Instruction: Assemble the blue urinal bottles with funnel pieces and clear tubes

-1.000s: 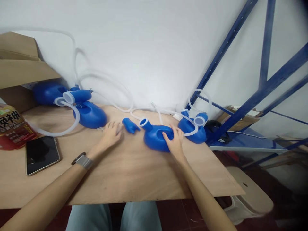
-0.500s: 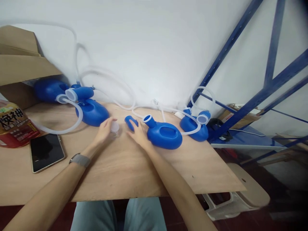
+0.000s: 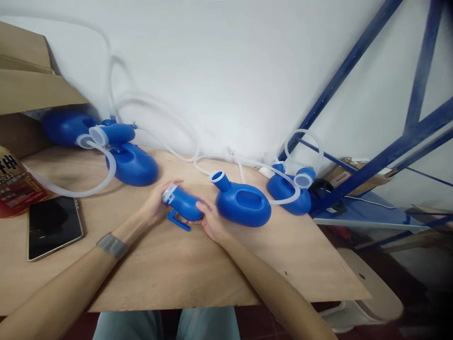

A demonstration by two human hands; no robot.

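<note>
Above the wooden table, a blue curved urinal cup [image 3: 186, 203] with a blue handle lies slantwise between my hands. My right hand [image 3: 211, 219] is closed around its right end, thumb on top. My left hand [image 3: 153, 204] is closed at the opposite end, on a clear white cap [image 3: 170, 193] that sits at the cup's mouth; whether the cap is fully seated I cannot tell. Just right of my right hand, a blue urinal bottle [image 3: 244, 205] lies on its side with its round neck uncovered. Another blue bottle [image 3: 136, 165] lies beyond my left hand.
At left are a phone [image 3: 54, 226], a red-labelled container [image 3: 17, 186] and a cardboard box [image 3: 31, 89] with a blue bottle inside. White hoses [image 3: 170, 151] run along the wall. A further bottle [image 3: 288, 193] sits beside the blue rack [image 3: 339, 75]. A stool [image 3: 368, 283] stands below.
My right hand has lifted the blue cup off the table and brought it nearer me. The clear cap in my left hand is now at the cup's mouth. The view has shifted slightly.
</note>
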